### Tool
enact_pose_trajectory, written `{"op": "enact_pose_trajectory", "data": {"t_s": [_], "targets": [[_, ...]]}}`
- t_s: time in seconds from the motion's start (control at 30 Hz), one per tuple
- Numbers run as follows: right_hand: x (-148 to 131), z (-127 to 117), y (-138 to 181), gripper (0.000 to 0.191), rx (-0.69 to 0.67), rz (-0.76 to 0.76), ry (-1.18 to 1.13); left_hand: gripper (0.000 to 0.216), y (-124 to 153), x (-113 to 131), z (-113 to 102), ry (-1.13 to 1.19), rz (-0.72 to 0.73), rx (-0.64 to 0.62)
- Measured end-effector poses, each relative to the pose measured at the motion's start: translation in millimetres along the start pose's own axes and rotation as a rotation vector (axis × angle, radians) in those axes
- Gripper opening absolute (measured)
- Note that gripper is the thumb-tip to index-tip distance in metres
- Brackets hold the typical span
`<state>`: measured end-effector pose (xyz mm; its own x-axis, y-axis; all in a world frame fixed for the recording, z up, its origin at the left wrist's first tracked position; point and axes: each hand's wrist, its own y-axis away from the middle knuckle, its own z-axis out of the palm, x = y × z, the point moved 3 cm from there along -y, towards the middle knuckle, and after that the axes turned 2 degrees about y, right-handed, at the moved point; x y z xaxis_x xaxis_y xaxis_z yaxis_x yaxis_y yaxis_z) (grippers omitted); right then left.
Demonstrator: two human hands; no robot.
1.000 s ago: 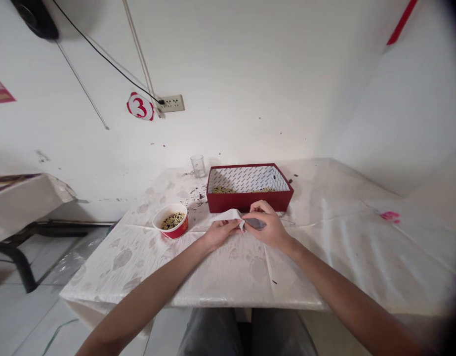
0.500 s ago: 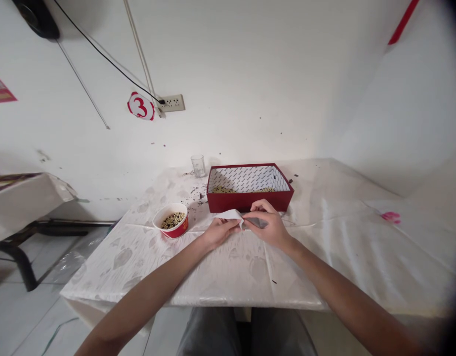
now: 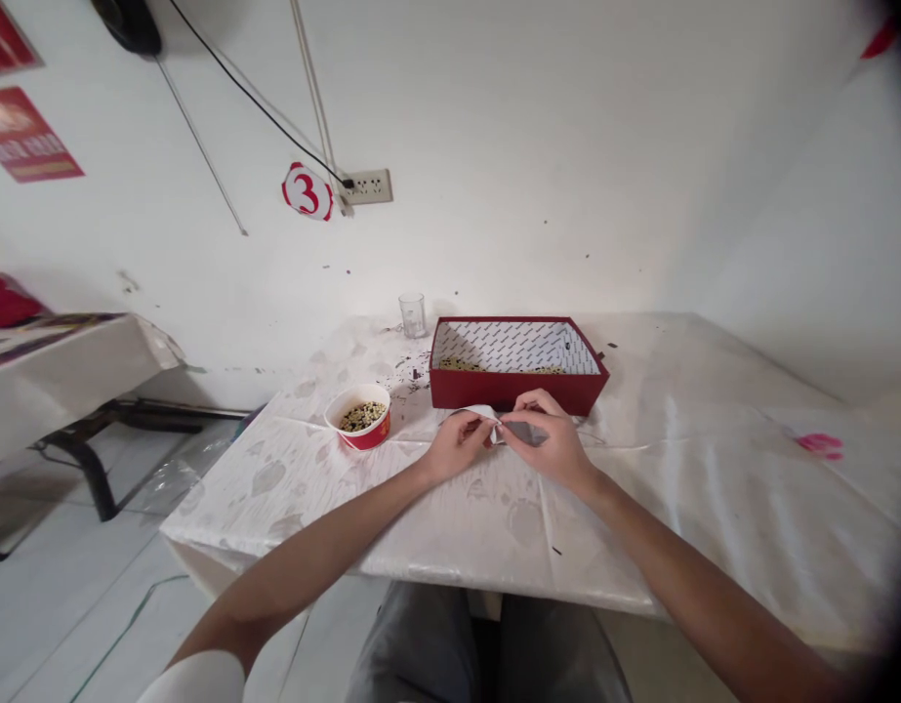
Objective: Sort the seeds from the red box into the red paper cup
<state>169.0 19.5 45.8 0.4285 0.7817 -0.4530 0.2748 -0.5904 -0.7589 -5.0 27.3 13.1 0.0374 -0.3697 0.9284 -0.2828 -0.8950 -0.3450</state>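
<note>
Together, left hand [image 3: 456,447] and right hand [image 3: 556,447] (forearms [image 3: 348,522] slanting inward) pinch a white sheet [image 3: 480,411].

Thin white sheet [image 3: 482,411], probably paper, creased and curved, held up between left hand [image 3: 456,447] and right hand [image 3: 556,444], partly hidden.

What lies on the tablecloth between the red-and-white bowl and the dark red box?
Small dark scraps lie scattered on the pale tablecloth between the bowl and the box; the head view shows this.
</note>
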Motion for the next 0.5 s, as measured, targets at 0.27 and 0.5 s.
{"op": "enact_pose_trajectory", "data": {"t_s": [0.27,0.5], "targets": [[-3.6,5.4,-0.4,0.010,0.030,0.052,-0.006,0.025,4.4,7.3,3.8,0.119,0.019,0.025],[-13.7,-2.6,-5.6,0.007,0.090,0.087,-0.028,0.021,5.1,2.3,2.0,0.109,0.005,0.109]]}}
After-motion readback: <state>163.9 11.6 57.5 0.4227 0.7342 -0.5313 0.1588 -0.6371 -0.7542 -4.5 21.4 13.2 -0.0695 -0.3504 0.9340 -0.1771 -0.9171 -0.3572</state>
